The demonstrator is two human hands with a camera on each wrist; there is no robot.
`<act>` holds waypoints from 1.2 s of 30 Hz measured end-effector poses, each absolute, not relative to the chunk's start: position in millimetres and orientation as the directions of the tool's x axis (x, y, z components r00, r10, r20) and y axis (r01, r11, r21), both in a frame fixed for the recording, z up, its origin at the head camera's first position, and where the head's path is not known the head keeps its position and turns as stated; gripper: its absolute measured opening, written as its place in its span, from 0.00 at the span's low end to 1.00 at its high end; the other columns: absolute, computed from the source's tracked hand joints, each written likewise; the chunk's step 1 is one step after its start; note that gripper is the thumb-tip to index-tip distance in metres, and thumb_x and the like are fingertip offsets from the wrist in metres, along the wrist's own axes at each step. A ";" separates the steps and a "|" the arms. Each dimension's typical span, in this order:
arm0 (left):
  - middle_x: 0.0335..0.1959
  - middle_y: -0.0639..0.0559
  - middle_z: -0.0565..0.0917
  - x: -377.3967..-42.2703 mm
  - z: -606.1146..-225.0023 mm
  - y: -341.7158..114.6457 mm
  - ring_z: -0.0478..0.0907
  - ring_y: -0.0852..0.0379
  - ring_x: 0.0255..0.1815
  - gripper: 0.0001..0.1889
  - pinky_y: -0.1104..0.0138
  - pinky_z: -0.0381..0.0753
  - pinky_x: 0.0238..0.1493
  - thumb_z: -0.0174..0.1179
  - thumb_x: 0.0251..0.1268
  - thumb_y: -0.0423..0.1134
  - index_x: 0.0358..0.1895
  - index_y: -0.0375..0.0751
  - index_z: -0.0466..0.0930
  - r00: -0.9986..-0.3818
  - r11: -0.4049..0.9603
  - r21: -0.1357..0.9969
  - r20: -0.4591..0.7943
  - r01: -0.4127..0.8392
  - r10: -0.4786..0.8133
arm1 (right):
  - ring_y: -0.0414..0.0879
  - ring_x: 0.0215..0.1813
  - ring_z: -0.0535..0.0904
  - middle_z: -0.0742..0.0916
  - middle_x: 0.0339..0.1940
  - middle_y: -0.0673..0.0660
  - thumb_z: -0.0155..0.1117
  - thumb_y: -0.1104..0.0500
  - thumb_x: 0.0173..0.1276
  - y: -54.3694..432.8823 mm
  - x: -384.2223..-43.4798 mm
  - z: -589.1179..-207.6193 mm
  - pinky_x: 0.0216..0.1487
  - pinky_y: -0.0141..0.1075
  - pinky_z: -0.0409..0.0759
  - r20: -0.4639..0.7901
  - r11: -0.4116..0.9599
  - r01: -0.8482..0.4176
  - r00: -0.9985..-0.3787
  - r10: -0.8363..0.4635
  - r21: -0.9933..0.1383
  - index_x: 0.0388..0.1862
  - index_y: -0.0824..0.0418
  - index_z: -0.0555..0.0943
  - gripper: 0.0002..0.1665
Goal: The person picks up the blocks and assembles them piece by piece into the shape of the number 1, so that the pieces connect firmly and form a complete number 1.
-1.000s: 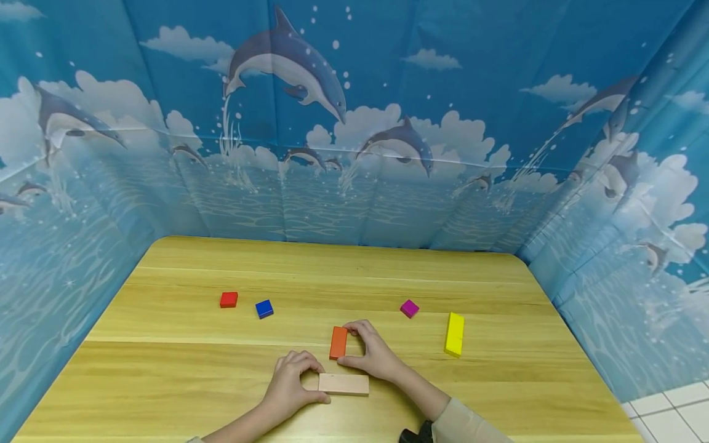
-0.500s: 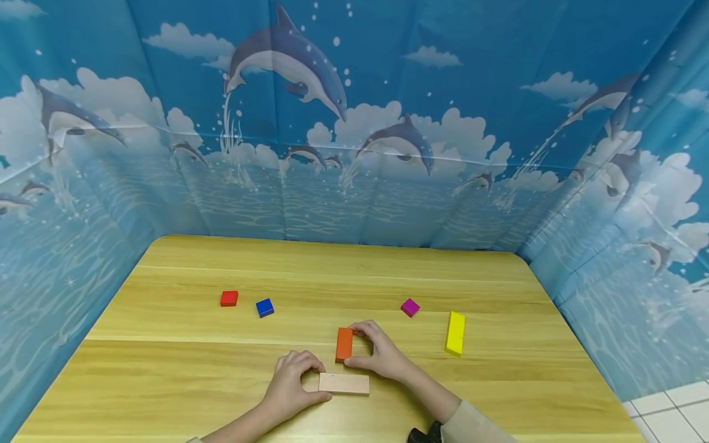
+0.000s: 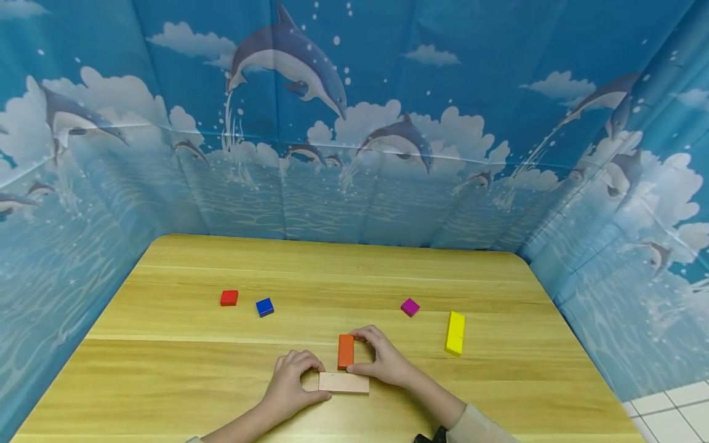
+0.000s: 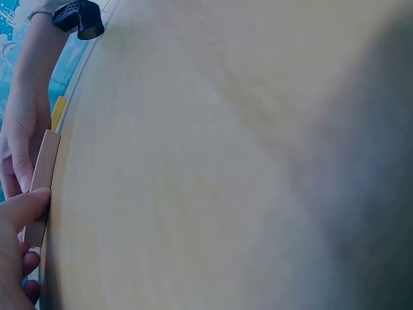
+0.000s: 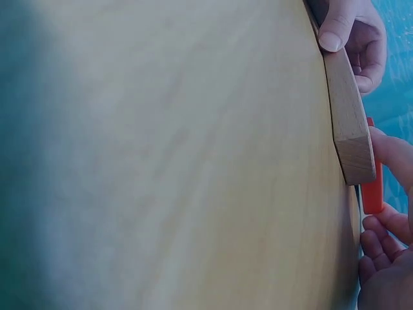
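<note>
A plain wooden block (image 3: 344, 384) lies lengthwise near the front of the table. My left hand (image 3: 290, 383) grips its left end, thumb on the near side and fingers on the far side. Just behind it, my right hand (image 3: 386, 362) pinches an orange block (image 3: 346, 352) between thumb and fingers at its near and far ends. The orange block stands crosswise to the wooden one, its near end close to the wooden block's far side; whether they touch I cannot tell. In the right wrist view the wooden block (image 5: 348, 116) partly hides the orange block (image 5: 372, 190).
On the table (image 3: 166, 394), a red block (image 3: 229, 298) and a blue block (image 3: 264, 307) lie at the back left. A magenta block (image 3: 410, 307) and a long yellow block (image 3: 455, 333) lie to the right. A dolphin-print curtain (image 3: 354, 184) borders the back and sides.
My right hand has moved the orange block slightly right and then toward me, closer to the wooden block. My left hand and the wooden block have stayed in place.
</note>
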State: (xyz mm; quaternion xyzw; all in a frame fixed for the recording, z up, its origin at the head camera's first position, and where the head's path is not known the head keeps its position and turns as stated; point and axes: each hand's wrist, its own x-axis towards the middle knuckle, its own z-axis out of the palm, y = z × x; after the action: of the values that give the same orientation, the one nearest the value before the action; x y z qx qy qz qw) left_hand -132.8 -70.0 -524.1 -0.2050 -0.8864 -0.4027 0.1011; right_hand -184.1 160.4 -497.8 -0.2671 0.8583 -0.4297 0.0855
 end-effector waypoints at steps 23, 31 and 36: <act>0.32 0.73 0.75 -132.7 -524.1 -69.6 0.66 0.68 0.36 0.19 0.61 0.59 0.44 0.74 0.32 0.52 0.30 0.57 0.77 -0.891 0.586 0.671 0.351 0.454 0.288 | 0.51 0.56 0.70 0.75 0.50 0.54 0.61 0.54 0.63 156.6 -180.5 -495.2 0.59 0.49 0.65 0.084 0.514 -0.350 -0.879 -0.470 -0.783 0.55 0.63 0.73 0.24; 0.32 0.73 0.75 -133.0 -524.8 -70.0 0.66 0.68 0.36 0.18 0.61 0.60 0.44 0.74 0.33 0.53 0.31 0.57 0.77 -0.891 0.591 0.667 0.350 0.453 0.288 | 0.60 0.53 0.71 0.76 0.48 0.64 0.63 0.65 0.60 148.2 -169.6 -463.1 0.57 0.52 0.66 0.084 0.463 -0.339 -0.869 -0.487 -0.819 0.50 0.71 0.74 0.20; 0.32 0.73 0.75 -133.1 -524.1 -70.2 0.66 0.68 0.36 0.18 0.61 0.60 0.44 0.74 0.33 0.53 0.31 0.57 0.77 -0.894 0.591 0.671 0.343 0.447 0.288 | 0.59 0.52 0.71 0.77 0.47 0.64 0.64 0.65 0.59 147.7 -167.3 -456.3 0.56 0.48 0.67 0.068 0.463 -0.332 -0.864 -0.499 -0.822 0.49 0.71 0.74 0.20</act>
State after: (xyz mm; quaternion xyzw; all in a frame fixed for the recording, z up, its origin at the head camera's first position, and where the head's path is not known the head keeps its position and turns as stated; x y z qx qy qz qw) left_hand -133.1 -70.2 -524.1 -0.2074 -0.8863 -0.4019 0.0993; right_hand -167.3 147.7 -456.3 -0.2441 0.8504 -0.4570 0.0914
